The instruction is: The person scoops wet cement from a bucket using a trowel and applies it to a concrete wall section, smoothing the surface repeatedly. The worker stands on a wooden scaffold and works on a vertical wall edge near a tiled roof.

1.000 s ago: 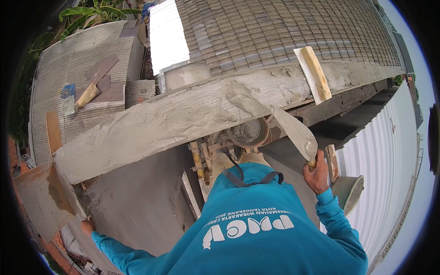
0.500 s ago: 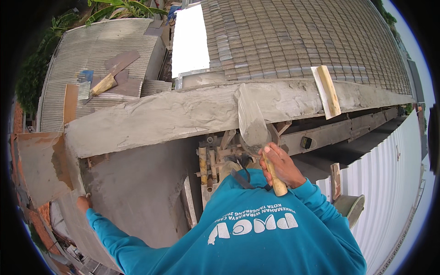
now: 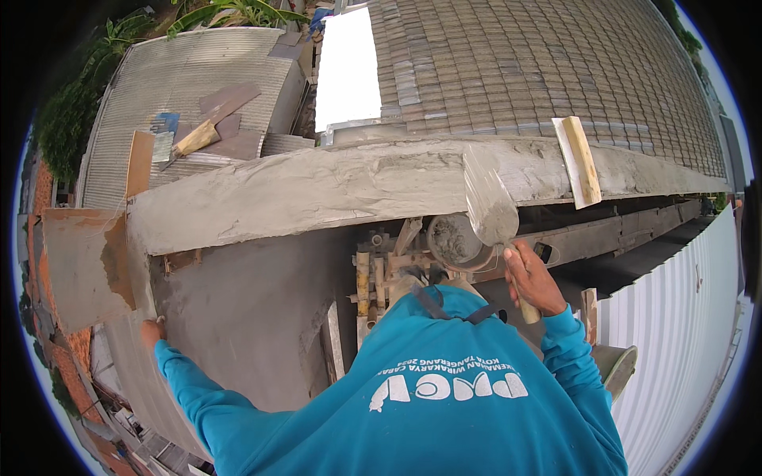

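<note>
Lettering [image 3: 448,387], white, printed across the teal shirt [image 3: 508,444] of the person: one large line of rounded capitals, two much smaller lines above it, all upside down in the head view. Trowel [image 3: 490,198], one, located over the front edge of a grey mortar-coated ledge [image 3: 317,194], just right of a round bucket [image 3: 481,262] holding grey mortar; contact between blade and ledge cannot be told. Long axis slanting from lower right to upper left, steeper than diagonal; blade tip directed away from the person and a little to the left, handle butt toward the person. Blade long, broad and leaf-shaped, grey, streaked and filmed with wet mortar, paler toward the tip, darker near the neck; handle pale yellowish wood, its butt projecting below the hand. Right hand [image 3: 536,279]: fingers wrapped around the trowel handle, grip closed. Left hand [image 3: 153,330]: arm extended, hand at the left edge of a smooth grey wall [image 3: 238,309]; small in view, so whether it clasps the edge or merely rests there cannot be told. Board with a wooden bar [image 3: 584,163], one, lying across the ledge to the right of the trowel
</note>
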`<state>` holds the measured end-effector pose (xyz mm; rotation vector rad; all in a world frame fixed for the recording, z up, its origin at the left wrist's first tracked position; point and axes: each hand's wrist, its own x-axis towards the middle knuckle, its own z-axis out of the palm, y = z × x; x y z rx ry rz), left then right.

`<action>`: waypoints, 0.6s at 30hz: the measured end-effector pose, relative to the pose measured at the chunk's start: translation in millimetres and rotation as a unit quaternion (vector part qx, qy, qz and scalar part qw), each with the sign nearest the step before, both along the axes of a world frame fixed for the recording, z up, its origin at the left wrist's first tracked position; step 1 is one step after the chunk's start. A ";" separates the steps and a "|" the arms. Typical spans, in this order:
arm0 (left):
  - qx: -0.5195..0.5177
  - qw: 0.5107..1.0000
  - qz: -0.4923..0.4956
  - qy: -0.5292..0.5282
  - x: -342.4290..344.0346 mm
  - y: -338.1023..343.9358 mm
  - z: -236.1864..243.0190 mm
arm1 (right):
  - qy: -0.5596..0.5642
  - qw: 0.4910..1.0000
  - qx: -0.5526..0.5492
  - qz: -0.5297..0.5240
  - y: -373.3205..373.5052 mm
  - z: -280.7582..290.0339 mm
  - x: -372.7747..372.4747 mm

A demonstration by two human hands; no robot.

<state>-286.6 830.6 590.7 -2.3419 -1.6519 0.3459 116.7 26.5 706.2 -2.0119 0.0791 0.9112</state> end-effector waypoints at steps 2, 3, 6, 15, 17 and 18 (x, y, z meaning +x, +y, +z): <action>-0.001 1.000 0.005 0.007 5.8 -3.9 3.4 | -0.006 0.999 -0.025 -0.039 -18.1 3.4 -6.4; -0.007 1.000 0.016 0.009 12.5 -15.2 6.8 | -0.007 0.998 -0.041 -0.057 -19.8 3.8 -10.3; -0.003 1.000 0.026 0.002 26.8 -35.3 15.1 | -0.063 0.992 -0.084 -0.069 -5.1 11.5 -26.4; -0.013 0.999 -0.036 0.007 2.2 -1.3 -2.1 | -0.226 0.938 0.012 0.264 137.4 -7.0 -18.7; -0.016 0.999 -0.051 0.010 -1.7 2.6 -3.3 | -0.244 0.930 0.007 0.276 145.5 -13.3 -13.7; -0.014 0.998 -0.058 0.010 -3.2 0.4 -3.3 | -0.246 0.931 -0.001 0.269 140.9 -13.4 -9.9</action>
